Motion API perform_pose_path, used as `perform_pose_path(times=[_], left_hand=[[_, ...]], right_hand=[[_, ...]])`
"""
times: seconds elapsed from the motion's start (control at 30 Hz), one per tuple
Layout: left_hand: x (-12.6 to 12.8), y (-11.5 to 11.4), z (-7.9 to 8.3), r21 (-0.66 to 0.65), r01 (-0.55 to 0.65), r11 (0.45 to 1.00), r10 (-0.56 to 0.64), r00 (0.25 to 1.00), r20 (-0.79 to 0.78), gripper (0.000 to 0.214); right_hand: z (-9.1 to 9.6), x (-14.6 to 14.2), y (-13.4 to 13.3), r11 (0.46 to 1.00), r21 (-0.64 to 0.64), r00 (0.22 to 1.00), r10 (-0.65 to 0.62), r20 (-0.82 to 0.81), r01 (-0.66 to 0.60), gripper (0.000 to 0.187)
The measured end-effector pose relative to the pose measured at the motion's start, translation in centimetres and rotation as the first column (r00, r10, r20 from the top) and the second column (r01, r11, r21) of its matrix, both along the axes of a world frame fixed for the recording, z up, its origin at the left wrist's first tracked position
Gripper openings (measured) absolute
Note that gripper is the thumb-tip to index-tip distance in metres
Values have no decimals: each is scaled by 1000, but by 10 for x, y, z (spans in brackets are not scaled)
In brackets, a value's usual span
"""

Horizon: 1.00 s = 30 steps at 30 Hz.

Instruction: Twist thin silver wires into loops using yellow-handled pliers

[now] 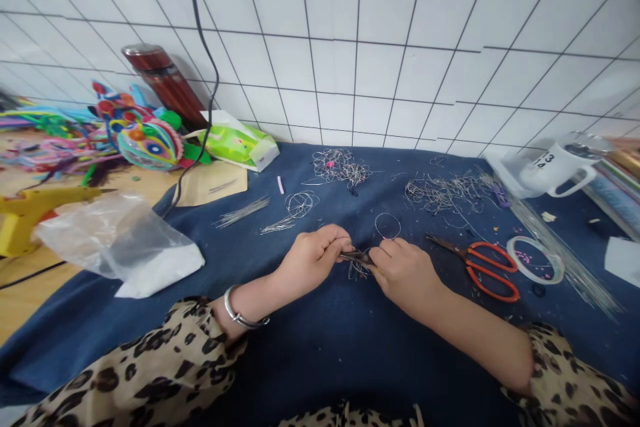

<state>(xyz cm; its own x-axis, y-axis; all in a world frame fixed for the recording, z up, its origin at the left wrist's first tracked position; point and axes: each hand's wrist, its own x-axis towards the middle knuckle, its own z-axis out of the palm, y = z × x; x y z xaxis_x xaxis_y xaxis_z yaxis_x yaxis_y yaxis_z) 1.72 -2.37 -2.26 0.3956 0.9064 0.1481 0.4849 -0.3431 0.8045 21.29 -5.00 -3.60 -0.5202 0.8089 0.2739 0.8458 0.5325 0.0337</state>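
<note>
Near the middle of the blue cloth, my right hand (pixel 405 273) is closed around a pair of pliers (pixel 356 256), whose dark jaws point left. The fingertips of my left hand (pixel 315 255) pinch together at those jaws, on a thin wire that they mostly hide. Just under the pliers is a small cluster of bent wire (pixel 358 271); whether it hangs or lies on the cloth I cannot tell. A round wire loop (pixel 388 215) shows just beyond my right hand. Orange-handled scissors (pixel 493 270) lie to the right of that hand.
Tangled wire (pixel 443 190) and another wire tangle (pixel 340 167) lie toward the wall. Straight wires (pixel 565 253), a clear ring-shaped dish (pixel 560 273) and a white mug (pixel 563 167) are at right. At left are a plastic bag (pixel 125 233), a yellow glue gun (pixel 25 220) and a red thermos (pixel 167 83).
</note>
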Motion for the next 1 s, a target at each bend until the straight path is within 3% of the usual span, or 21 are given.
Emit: perform_pose_path(times=[0.27,0.73,0.87,1.0], left_hand=[[0,-4,-3,115,10,993,-4,998,-58,22],[7,-16,-14,144,17,989,1,992,-122,20],[4,-6,-8,129,-34,991,47,994,-95,19],[-6,14,-7,43,-158,987,154,985,81,19]], right_hand=[[-1,-1,-1,999,-21,998,-36,-41,35,14],[-7,10,8,984,-178,990,3,-142,-28,16],[-8,10,11,994,-104,992,24,-120,-37,18],[-11,11,14,998,-14,985,53,-163,-56,15]])
